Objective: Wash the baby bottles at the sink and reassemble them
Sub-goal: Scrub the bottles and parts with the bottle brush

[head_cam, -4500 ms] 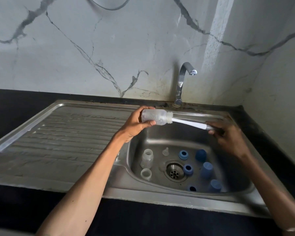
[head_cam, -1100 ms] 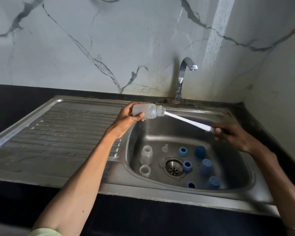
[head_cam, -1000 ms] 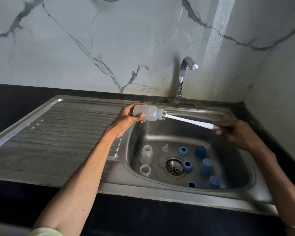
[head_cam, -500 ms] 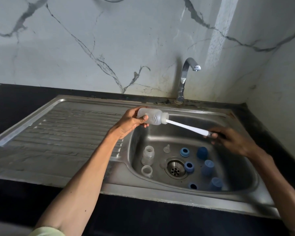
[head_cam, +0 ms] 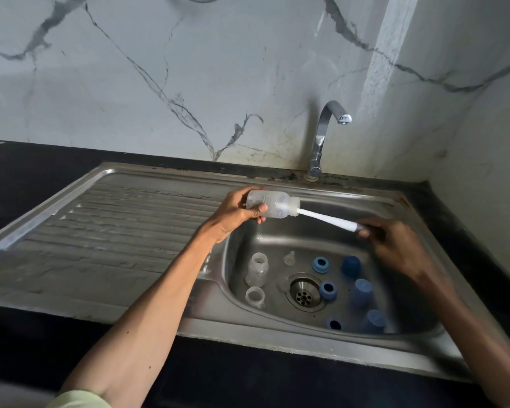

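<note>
Left hand (head_cam: 233, 214) grips the bottle (head_cam: 273, 206), fingers curled round its base end, thumb across the body. Bottle lies roughly sideways above the basin's (head_cam: 351, 213) left rim, mouth pointing right. Brush (head_cam: 326, 218) is pushed in through the mouth; its white handle slopes down-right to the right hand (head_cam: 395, 245), whose fingers pinch the handle end over the basin.

In the basin bottom, around the drain (head_cam: 304, 291): two clear bottles (head_cam: 256, 267) left of it, a clear teat (head_cam: 289, 257) just behind it, blue rings (head_cam: 327, 290) and blue caps (head_cam: 361, 291) to its right. Tap (head_cam: 326, 136) behind the basin, no water visible.

Risks, as judgement:
- Left grip sits at the base only; a hard brush stroke could lever the wet bottle out, dropping it onto the parts by the drain.
- Right hand pinches just the handle end; a slip would lose brush control or flick spray.
- Handle angled against the mouth could jam on the neck.
- Small teat beside the drain could get knocked about by anything that falls.
</note>
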A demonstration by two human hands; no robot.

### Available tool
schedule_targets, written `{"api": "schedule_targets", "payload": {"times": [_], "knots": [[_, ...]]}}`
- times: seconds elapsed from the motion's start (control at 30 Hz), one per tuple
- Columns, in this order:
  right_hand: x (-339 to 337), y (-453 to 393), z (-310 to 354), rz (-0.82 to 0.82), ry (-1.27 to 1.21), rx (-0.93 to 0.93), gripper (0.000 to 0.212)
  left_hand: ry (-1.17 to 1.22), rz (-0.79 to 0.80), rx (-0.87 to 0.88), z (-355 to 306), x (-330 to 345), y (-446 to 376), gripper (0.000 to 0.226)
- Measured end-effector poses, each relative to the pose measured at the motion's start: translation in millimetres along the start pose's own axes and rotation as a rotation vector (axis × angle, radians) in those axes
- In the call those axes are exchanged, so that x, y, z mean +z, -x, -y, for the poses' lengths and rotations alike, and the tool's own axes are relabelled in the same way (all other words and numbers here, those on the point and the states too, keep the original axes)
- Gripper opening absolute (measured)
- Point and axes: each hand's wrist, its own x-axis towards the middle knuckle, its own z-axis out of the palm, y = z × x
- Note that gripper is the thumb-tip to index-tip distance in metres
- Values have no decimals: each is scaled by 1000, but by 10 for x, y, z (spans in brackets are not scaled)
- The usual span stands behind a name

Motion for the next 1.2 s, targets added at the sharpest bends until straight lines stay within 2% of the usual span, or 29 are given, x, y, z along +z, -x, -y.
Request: {"api": "schedule_targets", "payload": {"times": [0.07, 0.17, 0.3, 0.4, 0.47, 0.57, 0.7, 0.87, 0.97, 1.03, 1.1, 1.2], "knots": [[44, -18, 12, 93, -59, 7, 14, -15, -45, 57, -1, -26, -19, 42], [28, -32, 16, 143, -65, 16, 17, -14, -38, 68, -10, -36, -19, 41], [-77, 5, -18, -92, -47, 27, 36, -20, 52, -38, -14, 38, 10, 38], [-133, 16, -24, -252, -56, -83, 39, 34, 86, -117, -18, 57, 26, 50], [-149, -26, -73, -297, -14, -170, 38, 42, 123, -149, -54, 38, 42, 49], [-183, -92, -139, -276, 123, -228, 43, -7, 173, -191, -107, 11, 90, 37], [-210, -68, -105, -265, 344, -294, 50, -103, 124, -229, -99, 19, 93, 34], [-120, 36, 62, -98, 337, -77, 48, -333, -4, -56, -11, -24, 14, 36], [-55, 58, 93, -190, 419, -60, 39, -309, -41, -20, -30, -28, 12, 39], [-52, 48, 95, -233, 487, -53, 41, -287, -35, -16, -44, -21, 21, 39], [-49, 24, 52, -194, 438, -22, 42, -292, -35, -11, -44, -22, 20, 39], [-83, -13, -60, -13, 247, 27, 42, -307, -33, 9, -37, -36, 3, 40]]}}
